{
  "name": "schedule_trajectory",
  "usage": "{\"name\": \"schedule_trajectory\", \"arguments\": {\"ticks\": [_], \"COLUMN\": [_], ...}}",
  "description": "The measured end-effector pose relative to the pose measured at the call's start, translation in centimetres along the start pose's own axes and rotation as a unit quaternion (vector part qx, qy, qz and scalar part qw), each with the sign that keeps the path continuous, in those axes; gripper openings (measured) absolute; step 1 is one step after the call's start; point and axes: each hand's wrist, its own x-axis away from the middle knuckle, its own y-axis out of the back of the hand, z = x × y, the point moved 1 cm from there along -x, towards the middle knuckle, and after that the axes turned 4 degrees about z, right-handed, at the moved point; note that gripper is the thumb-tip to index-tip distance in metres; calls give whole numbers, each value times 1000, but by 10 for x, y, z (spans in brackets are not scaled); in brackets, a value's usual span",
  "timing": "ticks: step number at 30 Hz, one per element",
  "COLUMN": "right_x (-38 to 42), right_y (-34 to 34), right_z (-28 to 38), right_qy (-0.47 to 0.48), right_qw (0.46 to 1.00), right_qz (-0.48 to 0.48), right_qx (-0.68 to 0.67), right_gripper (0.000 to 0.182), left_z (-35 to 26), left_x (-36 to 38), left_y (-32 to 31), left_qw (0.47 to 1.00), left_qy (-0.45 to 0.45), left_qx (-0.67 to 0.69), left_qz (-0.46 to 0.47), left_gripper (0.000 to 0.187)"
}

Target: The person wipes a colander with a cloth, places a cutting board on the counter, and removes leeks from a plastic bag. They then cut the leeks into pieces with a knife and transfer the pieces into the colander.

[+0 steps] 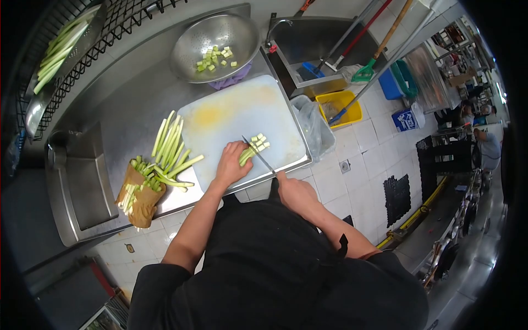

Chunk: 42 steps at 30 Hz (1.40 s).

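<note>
My left hand [231, 165] presses pale green celery stalks [246, 158] against the white cutting board [247, 107], its fingers curled over them. In my right hand [297, 193] is the handle of a knife [264, 160]. The blade lies across the stalks, close beside my left fingertips. Several cut celery pieces [261, 142] rest just past the blade. Left of the board lies a loose pile of long celery stalks [170, 144]. More stalks stick out of a brown paper wrapping [144, 204] near the counter's front edge.
A metal colander [184, 52] holding diced celery stands behind the board, over a purple cloth [234, 81]. Basin [91, 176] at left, mop sink [319, 41] at back right. A lined bin [324, 135] and yellow bucket [352, 113] stand right. People work far right.
</note>
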Motion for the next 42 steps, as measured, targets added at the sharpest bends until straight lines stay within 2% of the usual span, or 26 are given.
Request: {"name": "schedule_trajectory", "arguments": {"ticks": [5, 9, 11, 13, 17, 19, 24, 26, 30, 34, 42], "right_x": [-7, -53, -69, -74, -43, -27, 0, 0, -40, -68, -13], "right_y": [-2, -28, -23, -12, 10, 14, 7, 4, -37, -26, 12], "right_z": [3, 3, 4, 11, 16, 16, 7, 7, 1, 11, 16], "right_qy": [-8, 5, 26, 9, 14, 2, 4, -11, 19, 50, 20], "right_qw": [1000, 1000, 999, 1000, 1000, 1000, 999, 998, 1000, 998, 999], "right_qz": [15, -13, -32, -23, -20, 13, 42, 59, 10, -29, 44], "right_qx": [-1, -20, -26, -19, -10, -1, 2, 3, 7, 9, 13], "right_gripper": [23, 19, 18, 18, 19, 21, 23, 25, 21, 19, 22], "left_z": [5, 4, 3, -3, -7, -2, 2, 3, 5, 2, -2], "left_x": [2, 3, 1, 0, 5, 8, 11, 12, 16, 13, 23], "left_y": [-4, -4, -2, 4, 15, 15, 8, 7, 6, 10, 20], "left_qw": [1000, 999, 999, 999, 999, 1000, 999, 999, 999, 998, 998], "left_qy": [-8, 21, 17, 20, 28, 21, 24, 21, 31, 54, 55], "left_qx": [25, 40, 34, 44, 32, 11, 20, 18, 21, 28, 22], "left_qz": [-18, 0, -1, -5, -33, -8, -16, -22, -12, -16, -20], "left_gripper": [36, 38, 38, 38, 39, 38, 36, 35, 35, 37, 39]}}
